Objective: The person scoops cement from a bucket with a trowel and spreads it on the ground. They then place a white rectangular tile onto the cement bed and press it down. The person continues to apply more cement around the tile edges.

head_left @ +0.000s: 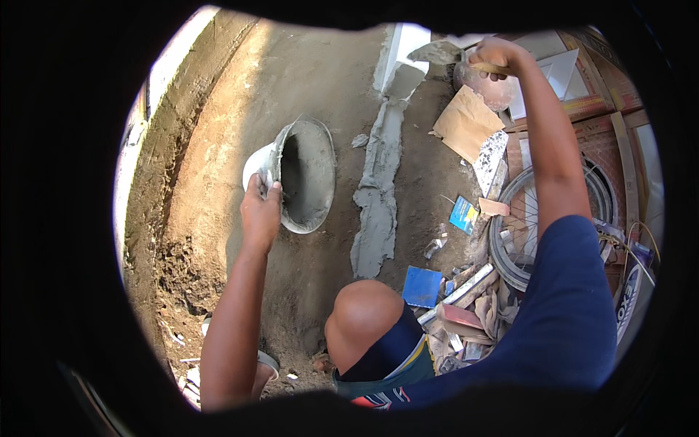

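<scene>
My left hand (262, 207) is closed on a white, helmet-shaped bowl (309, 182), tipped on its side with grey mortar coating its inside. At upper right, my right hand (493, 62) grips the handle of a mortar-smeared trowel (435, 54), its blade over a white strip (402, 45) partly covered in grey. A rough band of grey mortar (374, 211) runs from there down the middle of the packed ground, right of the bowl.
A bicycle wheel (502, 258), brown paper (462, 120), a blue tile (422, 286), rubble and boards crowd the right. A dirt edge (167, 182) curves along the left beside a bright strip. My bent knee (364, 313) is at bottom centre.
</scene>
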`<action>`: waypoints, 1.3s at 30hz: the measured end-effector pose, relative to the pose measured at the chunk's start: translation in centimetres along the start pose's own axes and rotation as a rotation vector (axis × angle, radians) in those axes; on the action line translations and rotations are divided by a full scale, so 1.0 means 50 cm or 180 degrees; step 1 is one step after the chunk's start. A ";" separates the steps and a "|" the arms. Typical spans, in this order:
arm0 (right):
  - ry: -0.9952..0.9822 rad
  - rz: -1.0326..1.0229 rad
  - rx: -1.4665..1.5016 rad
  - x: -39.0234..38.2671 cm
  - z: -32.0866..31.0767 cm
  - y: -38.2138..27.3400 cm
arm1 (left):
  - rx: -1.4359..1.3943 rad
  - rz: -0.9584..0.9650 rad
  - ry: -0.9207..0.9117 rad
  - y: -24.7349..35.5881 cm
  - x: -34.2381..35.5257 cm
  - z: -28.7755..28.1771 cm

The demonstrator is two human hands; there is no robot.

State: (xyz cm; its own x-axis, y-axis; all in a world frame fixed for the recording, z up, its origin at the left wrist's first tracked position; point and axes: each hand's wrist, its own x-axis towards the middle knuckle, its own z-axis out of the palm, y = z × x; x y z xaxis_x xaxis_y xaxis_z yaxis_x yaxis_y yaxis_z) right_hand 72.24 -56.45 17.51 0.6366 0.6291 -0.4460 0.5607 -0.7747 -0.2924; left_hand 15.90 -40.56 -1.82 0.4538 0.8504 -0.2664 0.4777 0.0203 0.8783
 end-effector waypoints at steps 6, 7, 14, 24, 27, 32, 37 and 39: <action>-0.0022 0.0058 -0.0249 -0.008 0.291 -0.031 | -0.0016 0.0066 -0.0026 0.012 -0.005 -0.006; 0.0255 -0.0137 -0.0897 0.013 0.355 -0.038 | 0.0083 0.0140 0.0004 0.011 -0.008 -0.002; 0.0353 0.0089 0.0202 0.087 0.290 0.003 | 0.0170 0.0014 0.0026 -0.014 -0.002 0.007; -0.0248 -0.0239 -0.1669 0.004 0.172 -0.030 | -0.0710 -0.0128 -0.0335 0.005 -0.002 -0.017; 0.0241 -0.0603 -0.1892 0.037 0.121 -0.050 | -0.0620 -0.0056 -0.0234 0.001 -0.010 -0.012; 0.0153 -0.0288 -0.0516 0.012 0.037 -0.008 | -0.0675 -0.0285 -0.0255 0.005 -0.023 -0.020; 0.0192 -0.0973 0.0755 -0.079 0.249 0.120 | -0.0776 -0.0650 -0.0312 0.035 -0.039 -0.033; -0.0627 -0.0178 0.1764 -0.087 0.384 0.160 | -0.0750 -0.0608 -0.0351 0.041 -0.043 -0.035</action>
State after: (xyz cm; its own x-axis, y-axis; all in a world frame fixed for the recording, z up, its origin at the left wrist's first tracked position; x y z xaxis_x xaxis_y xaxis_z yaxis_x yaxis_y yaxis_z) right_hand 63.80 -66.60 0.88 0.4740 0.6873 -0.5504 0.1966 -0.6919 -0.6947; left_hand 14.59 -41.42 1.24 0.4576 0.7577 -0.4653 0.3804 0.3061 0.8727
